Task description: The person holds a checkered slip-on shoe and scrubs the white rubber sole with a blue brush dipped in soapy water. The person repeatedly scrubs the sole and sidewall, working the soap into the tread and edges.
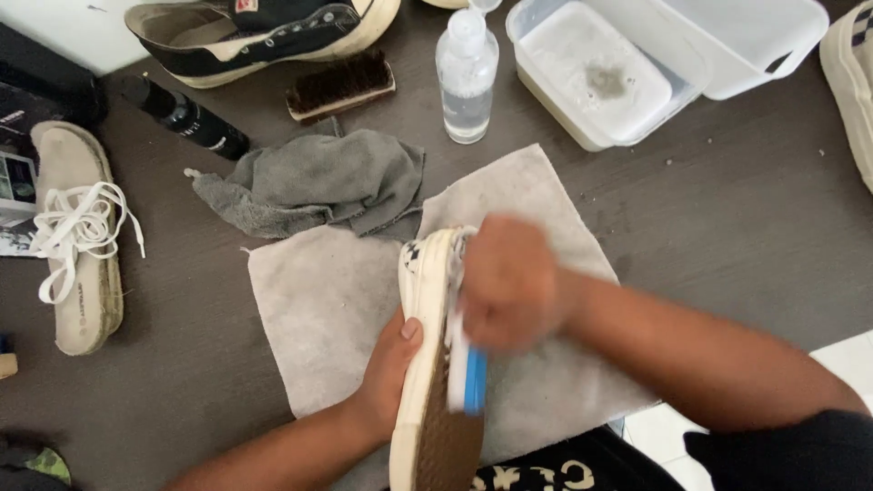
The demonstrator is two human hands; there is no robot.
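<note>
The cream rubber-sided shoe with a brown waffle sole (435, 400) stands on edge over the pale grey cloth (318, 300), presumably so its sidewall faces up; the left hand (386, 368) clasps it from beneath; the right hand (509, 282), blurred, is closed around a white-and-blue brush (468, 377) against the sole's edge; bristles hidden; beyond the grip, 1 crumpled dark grey rag (318, 182).

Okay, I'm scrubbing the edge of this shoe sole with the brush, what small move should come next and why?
Probably slide the blue-and-white brush in the right hand further along the cream rubber sole edge toward the toe, since the left hand steadies the shoe on the grey cloth.
</note>
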